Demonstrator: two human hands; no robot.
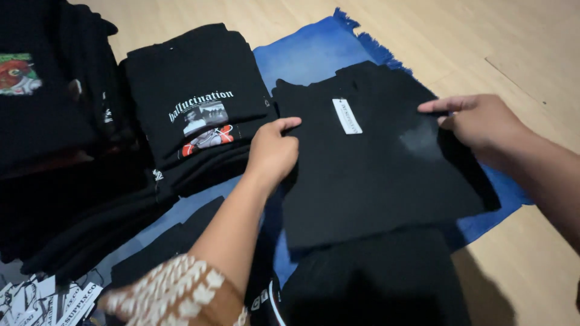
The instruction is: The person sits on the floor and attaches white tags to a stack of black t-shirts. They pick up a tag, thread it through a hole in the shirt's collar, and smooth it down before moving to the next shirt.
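Observation:
A black folded t-shirt (374, 175) lies on a blue fringed mat (302, 54), with a white paper tag (347, 116) near its collar. My left hand (273, 151) grips the shirt's left edge, thumb on top. My right hand (480, 121) holds the shirt's right edge near the upper corner, fingers pinching the fabric. A faint grey smudge (420, 142) shows on the cloth next to my right hand.
A stack of folded black shirts with white and red prints (199, 108) sits to the left on the mat. More dark shirts (54, 121) pile at the far left. Loose printed tags (42, 299) lie at the bottom left. Wooden floor (483, 36) surrounds the mat.

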